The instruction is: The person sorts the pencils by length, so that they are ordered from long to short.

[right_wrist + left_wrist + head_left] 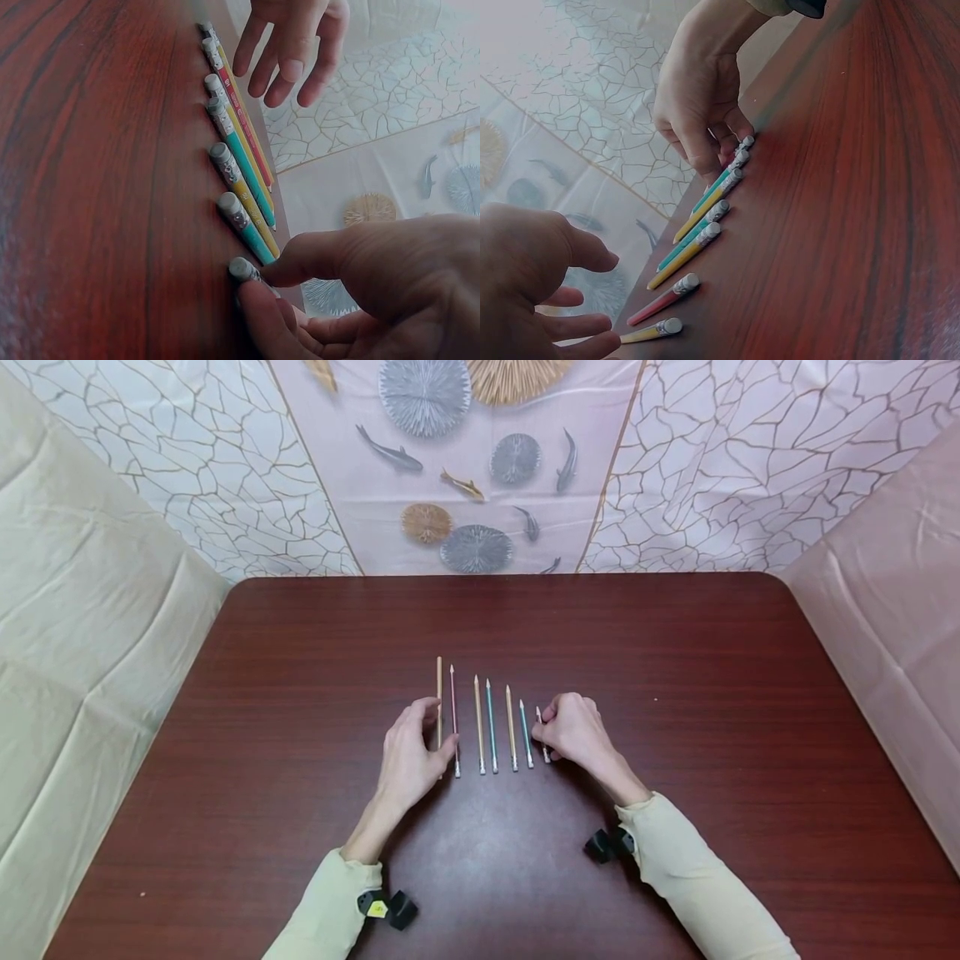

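Several eraser-tipped pencils lie side by side in a row, longest at the left and shortest at the right. My left hand [408, 756] hovers over the left end with its fingers spread, by the long yellow pencil [439, 677] and the red pencil [453, 714]. Whether it touches them I cannot tell. At the other end my right hand [577, 727] pinches the shortest pencil [243, 268] between thumb and fingers, hiding most of it. Beside that lies a short teal pencil [526, 735], then a yellow pencil [512, 727], a longer teal pencil [491, 727] and another yellow pencil [479, 727].
The pencils lie around the middle of a dark red-brown wooden table [300, 660]. A patterned cloth [480, 460] hangs behind its far edge, and pale cloth walls [82, 635] stand at both sides. Black wrist cameras [401, 910] sit at both cuffs.
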Demonstrator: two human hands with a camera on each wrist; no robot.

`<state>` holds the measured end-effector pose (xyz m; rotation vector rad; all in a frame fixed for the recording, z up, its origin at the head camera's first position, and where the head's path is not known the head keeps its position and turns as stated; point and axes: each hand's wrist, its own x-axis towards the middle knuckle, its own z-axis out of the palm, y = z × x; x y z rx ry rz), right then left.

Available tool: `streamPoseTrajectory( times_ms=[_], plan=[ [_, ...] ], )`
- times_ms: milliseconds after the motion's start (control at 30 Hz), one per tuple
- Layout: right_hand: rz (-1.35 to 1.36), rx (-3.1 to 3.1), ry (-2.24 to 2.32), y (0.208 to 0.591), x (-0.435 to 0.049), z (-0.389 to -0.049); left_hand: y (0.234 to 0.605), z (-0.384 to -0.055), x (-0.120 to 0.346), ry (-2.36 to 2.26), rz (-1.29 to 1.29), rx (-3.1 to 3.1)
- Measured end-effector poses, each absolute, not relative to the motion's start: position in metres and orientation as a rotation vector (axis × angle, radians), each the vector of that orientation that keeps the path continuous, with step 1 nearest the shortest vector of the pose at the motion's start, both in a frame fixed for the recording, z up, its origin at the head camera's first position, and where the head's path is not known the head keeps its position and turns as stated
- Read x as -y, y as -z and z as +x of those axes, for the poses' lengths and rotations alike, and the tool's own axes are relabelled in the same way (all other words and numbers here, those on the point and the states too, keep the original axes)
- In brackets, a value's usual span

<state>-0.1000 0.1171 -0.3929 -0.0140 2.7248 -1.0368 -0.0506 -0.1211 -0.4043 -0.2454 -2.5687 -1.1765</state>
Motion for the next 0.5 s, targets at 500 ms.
streamPoseTrajectory(
  times_ms=[500],
  plan=[
    [-0.051, -2.73, 1.107, 0.3911, -0.1224, -0.0957, 0.3957, -0.0456, 0.1262, 1.152, -0.229, 2.594]
  ],
)
